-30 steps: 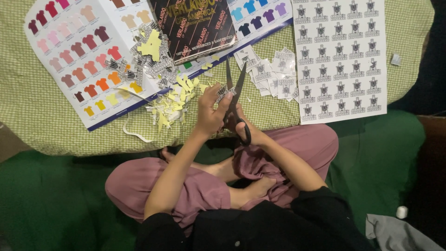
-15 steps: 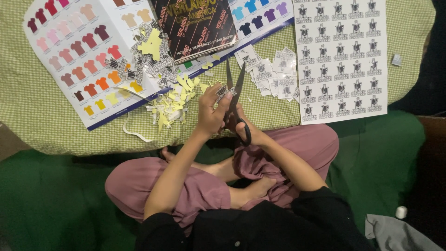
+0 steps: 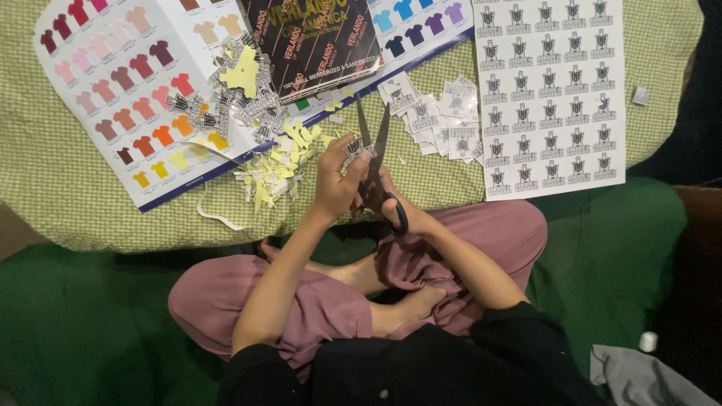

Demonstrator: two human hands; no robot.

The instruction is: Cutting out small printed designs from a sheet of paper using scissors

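My left hand [image 3: 336, 180] pinches a small black-and-white sticker cutout [image 3: 353, 147] at its fingertips. My right hand [image 3: 389, 197] grips the handles of black scissors [image 3: 374, 154], whose blades point away from me and stand slightly apart around the cutout's edge. Both hands hover over a green checked cloth [image 3: 75, 195], above my crossed legs in pink trousers. A pile of cut stickers [image 3: 436, 116] lies just right of the blades. Yellow paper scraps [image 3: 278, 162] lie just left of my left hand.
A sheet of uncut stickers [image 3: 553, 94] lies at the right. A colour chart of small shirts [image 3: 128, 90] lies at the left, carrying cut pieces [image 3: 241, 90]. A dark booklet [image 3: 316, 41] rests at the top centre. A green mat [image 3: 83, 323] covers the floor.
The hands and scissors stay in the same place; the cutout has turned slightly between my fingers as the blades work along it.
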